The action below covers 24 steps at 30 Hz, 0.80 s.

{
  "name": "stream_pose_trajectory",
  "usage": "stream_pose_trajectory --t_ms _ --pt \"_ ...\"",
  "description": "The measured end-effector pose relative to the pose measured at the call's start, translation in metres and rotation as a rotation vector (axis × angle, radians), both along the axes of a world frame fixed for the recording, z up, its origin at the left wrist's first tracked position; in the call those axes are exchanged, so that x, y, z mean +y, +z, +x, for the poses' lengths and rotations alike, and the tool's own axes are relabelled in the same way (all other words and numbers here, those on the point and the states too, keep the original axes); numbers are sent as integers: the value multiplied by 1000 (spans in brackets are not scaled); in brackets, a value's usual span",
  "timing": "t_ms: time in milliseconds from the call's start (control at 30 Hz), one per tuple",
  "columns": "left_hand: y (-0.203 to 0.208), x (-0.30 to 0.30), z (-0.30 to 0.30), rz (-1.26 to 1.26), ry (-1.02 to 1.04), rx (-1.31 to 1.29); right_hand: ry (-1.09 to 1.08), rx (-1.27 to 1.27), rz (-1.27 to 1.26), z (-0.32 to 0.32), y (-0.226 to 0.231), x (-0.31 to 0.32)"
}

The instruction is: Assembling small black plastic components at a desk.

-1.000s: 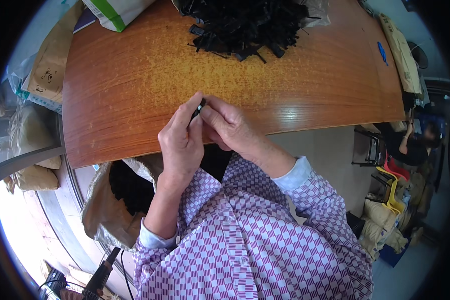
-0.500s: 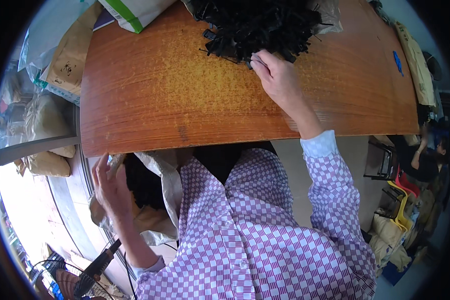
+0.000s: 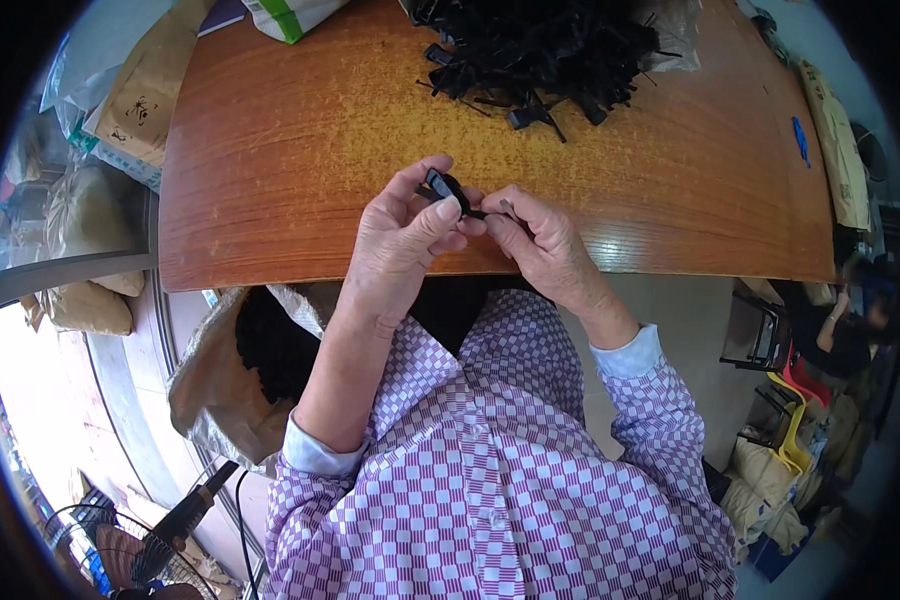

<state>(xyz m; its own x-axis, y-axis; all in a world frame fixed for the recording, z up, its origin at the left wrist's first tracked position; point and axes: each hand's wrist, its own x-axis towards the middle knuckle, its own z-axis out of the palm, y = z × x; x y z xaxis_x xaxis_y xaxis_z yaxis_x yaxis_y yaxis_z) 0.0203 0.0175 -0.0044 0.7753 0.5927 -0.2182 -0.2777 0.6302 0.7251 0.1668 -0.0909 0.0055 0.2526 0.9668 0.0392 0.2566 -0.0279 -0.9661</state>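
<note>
Over the near part of the wooden table, my left hand [image 3: 405,222] is closed on a small black plastic part [image 3: 447,190], held between thumb and fingers. My right hand [image 3: 542,240] meets it from the right, thumb and forefinger pinching the part's narrow end. Something thin and greyish shows at the right fingertips; its kind is too small to make out. At the table's far side lies a heap of similar black plastic parts [image 3: 545,60], several with thin stems sticking out.
The brown wooden table [image 3: 300,190] ends just in front of my body. Below its edge at left stands an open sack [image 3: 205,385] with black pieces inside. A fan [image 3: 135,550] is at lower left. A blue item [image 3: 800,142] lies near the table's right edge. Someone sits far right.
My right hand has come back from the heap toward me with a black part. My left hand has risen from beside the sack to above the table and now grips the part.
</note>
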Motion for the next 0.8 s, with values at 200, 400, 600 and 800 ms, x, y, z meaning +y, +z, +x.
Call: stream_pose_trajectory --t_ms 200,400,600,800 --pt "-5 -7 -6 67 85 82 -142 -190 -91 -13 5 -2" --pt "-12 -12 -6 563 139 299 -49 -146 -104 -27 17 12" --pt "-5 -8 -10 806 110 452 24 -260 -192 -30 12 19" --pt "-4 -11 -8 1004 152 573 -42 -265 -96 -35 -1 22"
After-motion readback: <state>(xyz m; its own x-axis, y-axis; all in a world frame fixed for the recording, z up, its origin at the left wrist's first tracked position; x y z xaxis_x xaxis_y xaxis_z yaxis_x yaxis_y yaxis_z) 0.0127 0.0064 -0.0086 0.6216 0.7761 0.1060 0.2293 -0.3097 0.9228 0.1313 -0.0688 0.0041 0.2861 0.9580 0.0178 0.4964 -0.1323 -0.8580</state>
